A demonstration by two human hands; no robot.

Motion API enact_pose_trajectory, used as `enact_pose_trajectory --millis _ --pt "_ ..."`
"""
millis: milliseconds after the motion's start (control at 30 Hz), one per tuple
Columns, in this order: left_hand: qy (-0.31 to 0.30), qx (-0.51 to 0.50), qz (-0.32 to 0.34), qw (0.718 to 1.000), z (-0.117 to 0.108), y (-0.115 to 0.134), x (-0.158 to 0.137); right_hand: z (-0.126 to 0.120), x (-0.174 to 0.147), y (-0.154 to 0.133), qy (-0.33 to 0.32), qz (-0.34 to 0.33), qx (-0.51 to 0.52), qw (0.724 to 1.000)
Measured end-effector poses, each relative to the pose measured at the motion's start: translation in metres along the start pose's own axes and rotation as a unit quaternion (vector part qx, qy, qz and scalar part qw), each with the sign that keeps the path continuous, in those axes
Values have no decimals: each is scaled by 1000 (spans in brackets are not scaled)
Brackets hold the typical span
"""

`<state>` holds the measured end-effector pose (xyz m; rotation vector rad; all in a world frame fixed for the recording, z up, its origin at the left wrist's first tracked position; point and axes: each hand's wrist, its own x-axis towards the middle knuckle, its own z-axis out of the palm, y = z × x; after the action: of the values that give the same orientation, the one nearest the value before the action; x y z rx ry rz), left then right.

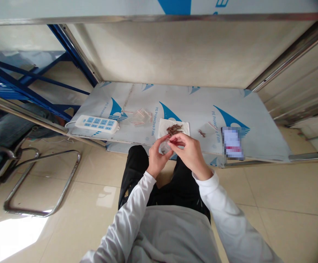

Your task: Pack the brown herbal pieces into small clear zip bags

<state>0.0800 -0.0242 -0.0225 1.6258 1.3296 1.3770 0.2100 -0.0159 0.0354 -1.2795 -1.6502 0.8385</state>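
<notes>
My left hand grips a small clear plastic bag between thumb and fingers, just over the shelf's front edge. My right hand is pinched closed at the top of the bag, close to my left fingertips. What lies between its fingertips is too small to make out. Right behind both hands, a heap of small brownish metal pieces lies on a white tray. To the right is a small clear bag with several similar pieces beside or in it; I cannot tell which.
Several clear zip bags lie left of the tray. Further left sits a white power strip. A phone rests near the front right edge of the film-covered shelf. A metal-framed chair and a person's leg are at left.
</notes>
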Motion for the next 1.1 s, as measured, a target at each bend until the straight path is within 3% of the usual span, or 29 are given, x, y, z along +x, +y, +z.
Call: enact_pose_trajectory --millis 433,633,800,867,967,1100 --pt "8 -13 -5 1000 -2 1 -1 3 -5 -7 -6 -28 -29 999" --pt "13 -22 -8 1000 -4 4 -1 -3 -7 -12 58 -49 -64 995" --pt "11 -29 -2 1000 -4 4 0 -6 -6 -14 -10 -109 -150 983" --pt "12 -34 0 999 -4 4 0 -6 -7 -14 -5 -123 -146 982" --pt "17 -38 -1 999 -5 6 -1 -6 -12 -13 26 -93 -117 988" --pt "13 -42 -9 999 -6 10 -1 -6 -21 -3 11 22 -60 998"
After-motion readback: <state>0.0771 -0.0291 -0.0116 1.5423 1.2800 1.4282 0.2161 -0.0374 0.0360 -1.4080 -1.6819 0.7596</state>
